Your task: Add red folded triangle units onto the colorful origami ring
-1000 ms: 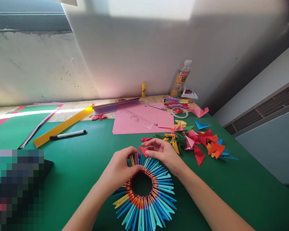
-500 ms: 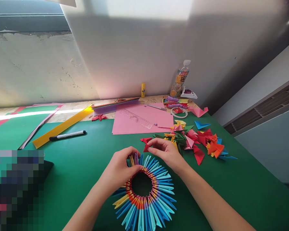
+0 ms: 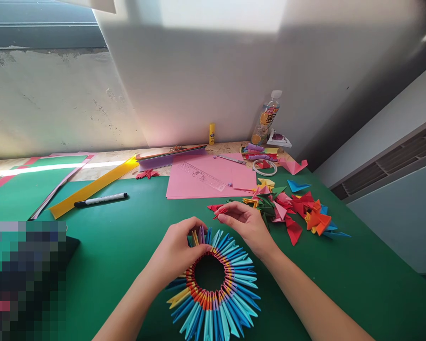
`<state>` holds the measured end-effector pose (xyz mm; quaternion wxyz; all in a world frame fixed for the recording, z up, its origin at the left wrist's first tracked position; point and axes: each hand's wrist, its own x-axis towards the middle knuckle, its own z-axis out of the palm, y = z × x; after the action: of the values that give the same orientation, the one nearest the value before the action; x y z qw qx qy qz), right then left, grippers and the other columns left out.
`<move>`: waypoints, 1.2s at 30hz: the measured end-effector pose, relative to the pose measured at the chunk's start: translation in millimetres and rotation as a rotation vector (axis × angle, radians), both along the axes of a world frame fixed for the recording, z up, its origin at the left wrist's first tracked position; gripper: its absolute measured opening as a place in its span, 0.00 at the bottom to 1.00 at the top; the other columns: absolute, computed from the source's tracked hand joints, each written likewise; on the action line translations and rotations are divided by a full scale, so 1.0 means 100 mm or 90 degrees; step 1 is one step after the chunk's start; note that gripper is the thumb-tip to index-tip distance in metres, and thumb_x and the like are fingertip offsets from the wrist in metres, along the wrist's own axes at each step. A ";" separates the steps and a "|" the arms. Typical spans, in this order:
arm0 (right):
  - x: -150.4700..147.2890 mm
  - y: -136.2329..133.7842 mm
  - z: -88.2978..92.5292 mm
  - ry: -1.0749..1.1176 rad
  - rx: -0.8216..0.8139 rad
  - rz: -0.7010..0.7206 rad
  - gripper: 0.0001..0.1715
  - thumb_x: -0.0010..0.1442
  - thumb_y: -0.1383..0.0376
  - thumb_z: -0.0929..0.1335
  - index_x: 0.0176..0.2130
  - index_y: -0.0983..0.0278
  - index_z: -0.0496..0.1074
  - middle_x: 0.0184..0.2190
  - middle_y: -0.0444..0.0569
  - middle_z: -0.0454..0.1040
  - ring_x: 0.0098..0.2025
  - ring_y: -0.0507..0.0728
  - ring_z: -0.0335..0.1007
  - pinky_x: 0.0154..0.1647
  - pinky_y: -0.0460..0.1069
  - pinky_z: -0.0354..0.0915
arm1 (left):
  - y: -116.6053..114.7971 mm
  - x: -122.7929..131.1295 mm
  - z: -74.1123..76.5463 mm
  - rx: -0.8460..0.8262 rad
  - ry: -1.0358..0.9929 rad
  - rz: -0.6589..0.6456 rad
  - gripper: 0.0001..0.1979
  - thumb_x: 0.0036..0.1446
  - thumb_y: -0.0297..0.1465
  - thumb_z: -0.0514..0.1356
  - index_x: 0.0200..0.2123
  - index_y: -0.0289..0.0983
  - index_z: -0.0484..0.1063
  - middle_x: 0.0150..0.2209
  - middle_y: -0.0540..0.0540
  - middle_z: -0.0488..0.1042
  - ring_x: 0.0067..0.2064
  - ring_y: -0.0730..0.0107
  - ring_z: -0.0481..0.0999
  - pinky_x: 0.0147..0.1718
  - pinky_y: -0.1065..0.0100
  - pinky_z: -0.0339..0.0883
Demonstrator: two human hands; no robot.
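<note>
A ring of folded paper pieces, mostly blue and light blue with yellow, orange and purple parts, lies on the green table. My left hand grips its upper left side, thumb on the inner edge and fingers behind the outer points. Just beyond the ring, my right hand pinches a small red folded paper piece between thumb and fingertips. Another red piece lies just behind it. To the right of that hand spreads a pile of folded paper pieces in red, pink, green, orange and blue.
Pink paper sheets with a clear ruler lie at the back. Behind stand a glue stick and a drink bottle. A roll of tape, a marker and a yellow paper strip lie on the table.
My right hand has lifted a red piece slightly off the table and turned it between its fingertips. The left hand and the ring have stayed in place.
</note>
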<state>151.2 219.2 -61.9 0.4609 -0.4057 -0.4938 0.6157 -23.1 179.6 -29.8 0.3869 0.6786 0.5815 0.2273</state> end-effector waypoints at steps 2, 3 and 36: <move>0.00 0.00 0.00 0.003 -0.003 -0.007 0.11 0.45 0.62 0.74 0.30 0.63 0.73 0.31 0.46 0.77 0.36 0.54 0.73 0.42 0.49 0.68 | 0.00 0.00 0.00 0.001 -0.001 0.000 0.07 0.47 0.29 0.61 0.33 0.39 0.70 0.32 0.52 0.73 0.34 0.69 0.71 0.35 0.69 0.63; 0.00 0.00 0.01 0.004 -0.004 -0.012 0.11 0.45 0.62 0.74 0.30 0.63 0.73 0.31 0.46 0.77 0.36 0.54 0.73 0.42 0.49 0.68 | 0.00 0.00 0.00 0.002 -0.001 0.000 0.07 0.47 0.29 0.61 0.33 0.39 0.70 0.32 0.52 0.73 0.35 0.69 0.71 0.35 0.69 0.63; -0.01 0.02 0.01 0.264 -0.235 -0.034 0.13 0.44 0.61 0.75 0.29 0.65 0.74 0.29 0.46 0.79 0.31 0.50 0.76 0.35 0.44 0.71 | -0.01 -0.01 0.00 0.018 0.008 -0.005 0.07 0.47 0.30 0.61 0.33 0.39 0.70 0.32 0.51 0.74 0.34 0.68 0.71 0.35 0.68 0.64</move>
<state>150.1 220.8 -61.0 0.4864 -0.3610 -0.2572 0.7530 -23.7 178.3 -29.8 0.3743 0.6875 0.5784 0.2296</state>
